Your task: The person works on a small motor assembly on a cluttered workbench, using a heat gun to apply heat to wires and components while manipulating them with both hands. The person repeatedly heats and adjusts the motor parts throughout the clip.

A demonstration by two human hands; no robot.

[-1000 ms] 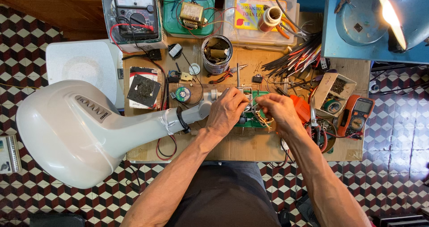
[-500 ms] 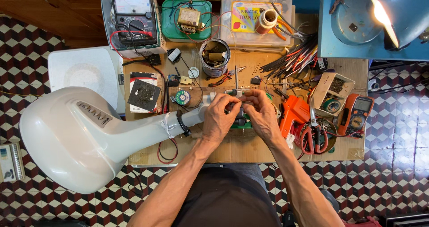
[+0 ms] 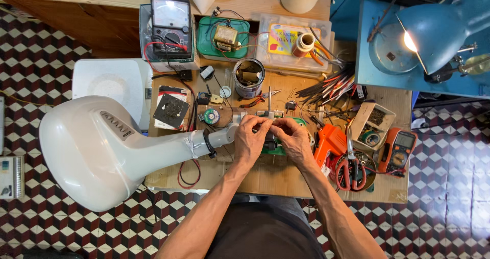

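While the big white fan base [image 3: 87,149] lies on its side at the left with its neck on the wooden table [image 3: 265,180], both hands meet at the neck's open end. The left hand [image 3: 250,141] and the right hand [image 3: 293,140] pinch a small part there, fingers bent and close together on it, right over a green circuit board [image 3: 273,148]. What the part is, I cannot tell; it is too small. The work looks only partly done, I think, since red and black wires [image 3: 186,175] hang loose under the neck and tools lie all around. Behind the hands, a metal can [image 3: 248,78] holds small bits. Further right, a clear plastic box [image 3: 298,39] holds colourful things, and a small cardboard box [image 3: 375,124] holds tiny parts and a tape roll.
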